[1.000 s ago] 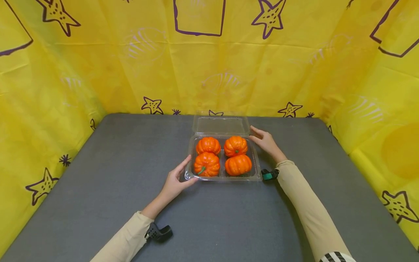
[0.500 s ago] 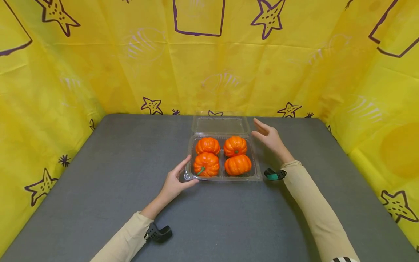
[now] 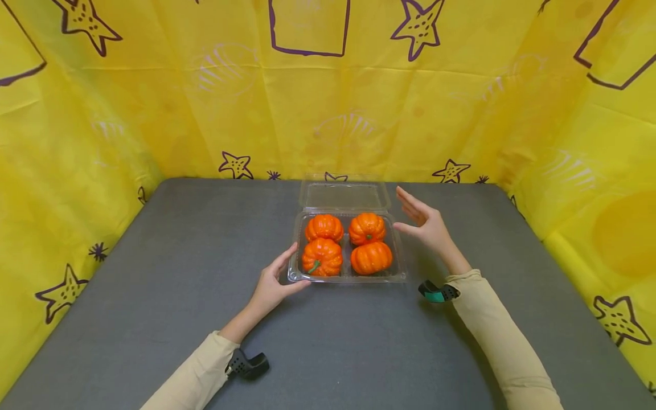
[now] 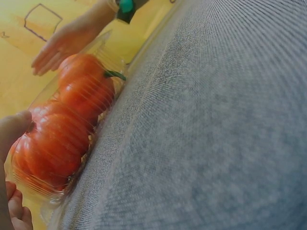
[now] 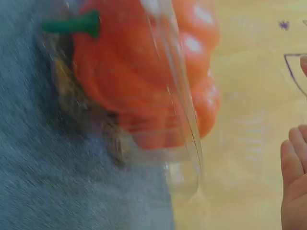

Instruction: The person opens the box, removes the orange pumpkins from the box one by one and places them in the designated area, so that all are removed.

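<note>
Grey tbl (image 3: 328, 341), pumpkin box (image 3: 353, 279) btwn L fingers (image 3: 285, 258) & R fingers (image 3: 414, 204).

No readable text, brand or number in any view. Clear box (image 3: 348, 279), pumpkins (image 3: 321, 257), wrist straps (image 3: 248, 366): no legible marking. Yellow cloth (image 3: 287, 91) shows printed drawings like stars (image 3: 417, 27), no legible lettering.

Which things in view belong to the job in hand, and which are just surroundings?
Part of the job: clear plastic container; its open lid; four orange pumpkins; left hand at the container's corner; right hand beside it.
Just surroundings: grey table; yellow patterned cloth; black wrist mounts.
</note>
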`<state>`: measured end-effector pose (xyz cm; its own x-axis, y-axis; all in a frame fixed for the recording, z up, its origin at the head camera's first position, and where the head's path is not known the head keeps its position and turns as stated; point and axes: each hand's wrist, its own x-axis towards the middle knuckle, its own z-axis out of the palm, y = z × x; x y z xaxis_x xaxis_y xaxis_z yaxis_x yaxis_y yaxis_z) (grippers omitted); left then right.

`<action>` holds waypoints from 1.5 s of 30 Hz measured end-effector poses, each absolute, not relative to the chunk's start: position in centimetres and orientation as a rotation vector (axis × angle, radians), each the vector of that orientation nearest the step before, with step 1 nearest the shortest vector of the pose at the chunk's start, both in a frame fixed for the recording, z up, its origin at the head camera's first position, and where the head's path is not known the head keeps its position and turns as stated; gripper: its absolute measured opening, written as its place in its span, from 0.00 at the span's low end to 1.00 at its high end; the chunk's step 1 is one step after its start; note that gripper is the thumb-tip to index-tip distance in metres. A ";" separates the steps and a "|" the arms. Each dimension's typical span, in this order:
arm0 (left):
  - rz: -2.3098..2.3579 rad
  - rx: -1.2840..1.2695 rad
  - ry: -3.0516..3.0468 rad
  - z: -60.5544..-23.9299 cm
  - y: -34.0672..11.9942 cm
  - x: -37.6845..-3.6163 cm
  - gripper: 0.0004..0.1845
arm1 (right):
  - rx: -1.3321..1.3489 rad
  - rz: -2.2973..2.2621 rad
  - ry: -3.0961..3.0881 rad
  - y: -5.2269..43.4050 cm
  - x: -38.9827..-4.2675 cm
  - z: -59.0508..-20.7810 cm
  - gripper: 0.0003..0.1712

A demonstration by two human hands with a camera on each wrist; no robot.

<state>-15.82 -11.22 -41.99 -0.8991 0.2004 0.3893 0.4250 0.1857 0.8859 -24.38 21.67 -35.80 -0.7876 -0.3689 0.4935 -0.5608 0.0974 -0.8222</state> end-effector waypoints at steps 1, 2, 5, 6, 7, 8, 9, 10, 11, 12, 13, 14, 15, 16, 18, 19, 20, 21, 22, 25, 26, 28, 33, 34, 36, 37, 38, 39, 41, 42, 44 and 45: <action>-1.796 -0.608 -2.266 -42.0 -11.3 -15.8 0.39 | 0.970 1.772 -2.181 21.6 -24.1 -35.8 0.40; -1.796 -0.610 -2.263 -42.0 -11.3 -15.8 0.39 | 0.998 1.777 -2.162 21.6 -24.1 -36.1 0.41; -1.798 -0.614 -2.261 -41.9 -11.3 -15.9 0.39 | 1.072 1.780 -2.118 21.8 -24.0 -36.9 0.42; -1.800 -0.615 -2.258 -41.9 -11.3 -15.8 0.39 | 1.091 1.788 -2.104 21.8 -23.9 -37.1 0.42; -1.801 -0.616 -2.255 -41.9 -11.3 -15.8 0.39 | 1.112 1.795 -2.089 21.8 -23.7 -37.3 0.42; -1.800 -0.613 -2.254 -41.9 -11.3 -15.8 0.39 | 1.130 1.800 -2.076 21.8 -23.5 -37.4 0.42; -1.801 -0.611 -2.253 -41.9 -11.3 -15.8 0.39 | 1.148 1.801 -2.066 21.8 -23.3 -37.5 0.42; -1.803 -0.610 -2.252 -41.9 -11.3 -15.8 0.39 | 1.161 1.802 -2.058 21.8 -23.1 -37.6 0.41; -1.805 -0.608 -2.251 -41.9 -11.3 -15.8 0.39 | 1.177 1.805 -2.050 21.7 -22.9 -37.7 0.41; -1.806 -0.607 -2.251 -41.9 -11.3 -15.7 0.39 | 1.187 1.805 -2.049 21.7 -22.7 -37.8 0.41; -1.810 -0.606 -2.252 -41.9 -11.3 -15.7 0.39 | 1.198 1.805 -2.049 21.7 -22.5 -37.9 0.41; -1.811 -0.604 -2.252 -41.9 -11.3 -15.7 0.39 | 1.212 1.798 -2.050 21.7 -22.3 -38.0 0.41; -1.811 -0.604 -2.253 -41.9 -11.3 -15.7 0.38 | 1.223 1.800 -2.054 21.7 -22.1 -38.1 0.41; -1.813 -0.602 -2.255 -41.9 -11.3 -15.6 0.38 | 1.234 1.798 -2.058 21.7 -21.9 -38.2 0.41; -1.814 -0.600 -2.259 -42.0 -11.3 -15.6 0.38 | 1.251 1.806 -2.062 21.7 -21.4 -38.5 0.40; -1.814 -0.598 -2.261 -42.0 -11.3 -15.6 0.38 | 1.260 1.809 -2.060 21.8 -21.2 -38.6 0.40; -1.812 -0.598 -2.264 -42.0 -11.3 -15.6 0.39 | 1.267 1.812 -2.060 21.8 -21.1 -38.8 0.40; -1.811 -0.598 -2.267 -42.0 -11.3 -15.6 0.38 | 1.270 1.819 -2.061 21.9 -20.9 -38.9 0.39; -1.813 -0.597 -2.269 -42.0 -11.3 -15.6 0.38 | 1.276 1.821 -2.062 21.9 -20.7 -39.1 0.39; -1.808 -0.594 -2.274 -42.0 -11.3 -15.6 0.38 | 1.282 1.824 -2.087 21.9 -20.4 -39.4 0.38; -1.806 -0.595 -2.274 -41.9 -11.3 -15.6 0.38 | 1.284 1.824 -2.098 21.9 -20.3 -39.5 0.38; -1.803 -0.594 -2.275 -41.9 -11.3 -15.5 0.38 | 1.283 1.819 -2.122 21.9 -20.1 -39.6 0.36; -1.801 -0.600 -2.272 -42.0 -11.2 -15.5 0.38 | 1.281 1.765 -2.159 21.8 -19.8 -40.0 0.33; -1.801 -0.599 -2.272 -42.0 -11.2 -15.5 0.38 | 1.278 1.756 -2.166 21.7 -19.8 -40.0 0.33; -1.801 -0.599 -2.270 -42.0 -11.2 -15.5 0.38 | 1.280 1.743 -2.174 21.5 -19.7 -40.1 0.32; -1.800 -0.596 -2.270 -42.0 -11.2 -15.5 0.38 | 1.287 1.745 -2.178 21.4 -19.7 -40.2 0.32; -1.800 -0.593 -2.270 -42.1 -11.3 -15.5 0.38 | 1.295 1.742 -2.180 21.4 -19.7 -40.3 0.31; -1.800 -0.590 -2.271 -42.1 -11.3 -15.5 0.38 | 1.298 1.748 -2.184 21.3 -19.8 -40.5 0.30; -1.798 -0.587 -2.269 -42.1 -11.3 -15.5 0.38 | 1.309 1.750 -2.191 21.2 -19.8 -40.6 0.28; -1.799 -0.586 -2.268 -42.1 -11.3 -15.5 0.38 | 1.316 1.752 -2.190 21.2 -19.8 -40.7 0.27; -1.802 -0.588 -2.263 -42.0 -11.2 -15.6 0.38 | 1.321 1.740 -2.189 21.1 -19.9 -40.8 0.25; -1.805 -0.590 -2.261 -42.0 -11.2 -15.6 0.38 | 1.321 1.736 -2.188 21.1 -19.9 -40.8 0.24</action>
<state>-15.61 -11.15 -41.99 -0.9030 0.1888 0.3860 0.4183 0.1804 0.8902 -19.94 21.06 -40.78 -0.6332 -0.5764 0.5165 -0.6340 0.0037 -0.7733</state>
